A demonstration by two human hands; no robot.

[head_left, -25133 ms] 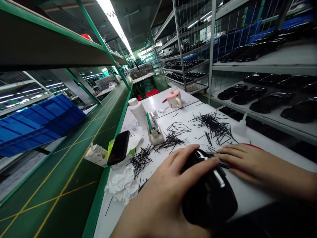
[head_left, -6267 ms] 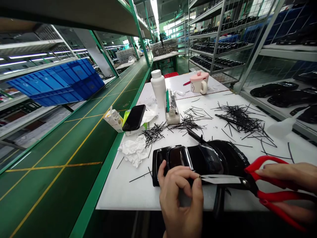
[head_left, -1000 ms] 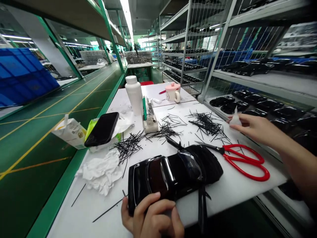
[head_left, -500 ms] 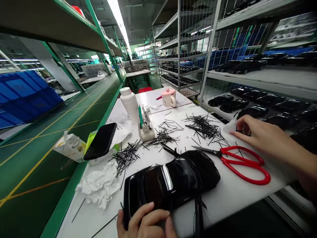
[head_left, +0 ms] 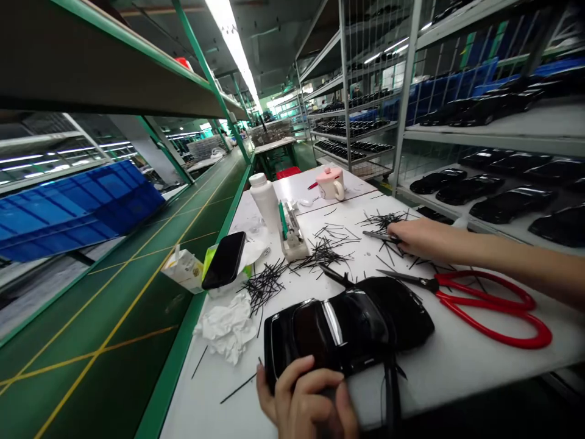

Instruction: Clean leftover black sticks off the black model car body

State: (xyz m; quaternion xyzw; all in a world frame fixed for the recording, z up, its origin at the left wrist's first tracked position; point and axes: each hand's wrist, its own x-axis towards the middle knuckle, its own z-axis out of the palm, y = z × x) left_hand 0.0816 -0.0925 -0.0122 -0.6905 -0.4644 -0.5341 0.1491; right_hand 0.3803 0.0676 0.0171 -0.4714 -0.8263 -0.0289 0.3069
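A glossy black model car (head_left: 347,329) rests on the white table with both doors swung out. My left hand (head_left: 306,396) is curled against its near left end, fingers on the body. Over a pile of thin black strips (head_left: 381,221), my right hand (head_left: 406,236) pinches a slim dark pointed tool (head_left: 377,235); its fingertips are partly hidden. Red-handled scissors (head_left: 484,299) lie with slightly parted blades between the car and my right forearm.
Left of the car are crumpled tissue (head_left: 228,326), a black phone (head_left: 225,259) and more strips (head_left: 265,285). Behind stand a white bottle (head_left: 265,201), a tool holder (head_left: 294,244) and a lidded cup (head_left: 329,184). Racks of black cars (head_left: 479,135) flank the right.
My right hand has moved from a whitish item at the table's right edge to the strip pile and taken hold of the slim tool. My left hand stays at the car; the view has shifted left.
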